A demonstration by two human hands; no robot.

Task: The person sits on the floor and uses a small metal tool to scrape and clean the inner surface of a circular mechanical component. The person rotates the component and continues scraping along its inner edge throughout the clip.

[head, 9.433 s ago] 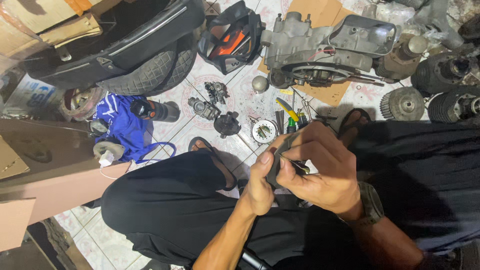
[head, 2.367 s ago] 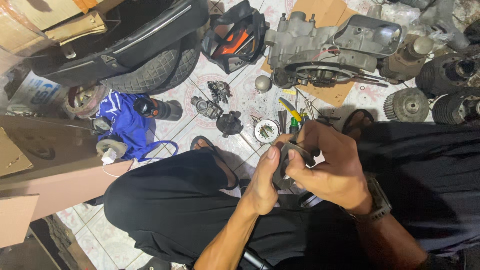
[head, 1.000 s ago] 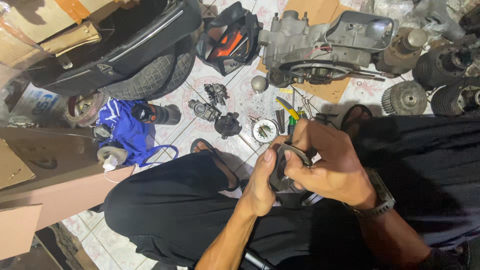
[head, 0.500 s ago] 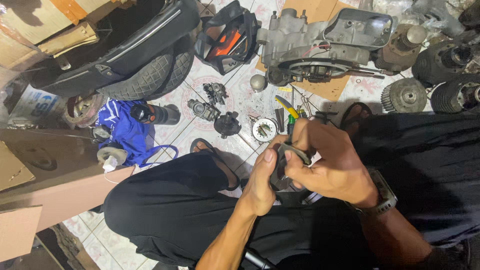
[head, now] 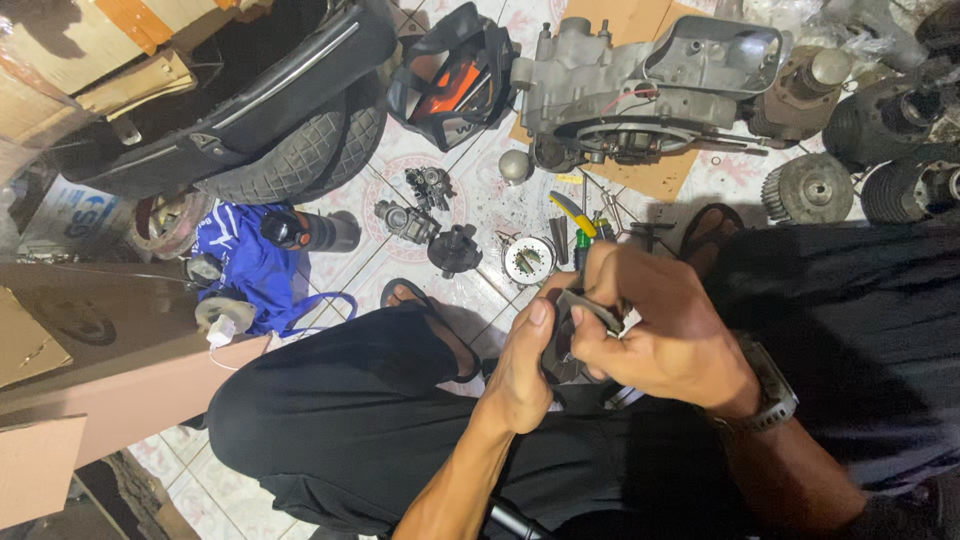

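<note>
The person sits on the tiled floor (head: pixel 480 215) with legs folded, and both hands meet just above the lap. The left hand (head: pixel 525 370) is wrapped around a small dark engine part (head: pixel 562 345), thumb pressed up along its near side, so it is clamped on it from below. The right hand (head: pixel 665 330) comes over the top of the same part, its fingers (head: pixel 600 345) curled and pinching a thin flat grey piece (head: pixel 590 308) against the upper edge. Both hands are closed on the part; neither is free.

How far the work has got is hard to judge from here. The flat piece looks laid against the part but not obviously seated, and the fingers cover the joint, so I cannot tell whether it is going on or coming off. No tool is in either hand.

Just beyond the hands, on the floor, lie a round silver disc with a toothed centre (head: pixel 528 260), a black round fitting (head: pixel 455 248) and a carburettor (head: pixel 405 220), with yellow-handled pliers (head: pixel 572 212) near them. Further out from the hands sits a bare engine casing (head: pixel 640 85) on cardboard, still open and surrounded by loose parts, which suggests plenty remains to be put together. Off past the left hand are a tyre (head: pixel 300 165) and a blue cloth (head: pixel 245 265).
</note>
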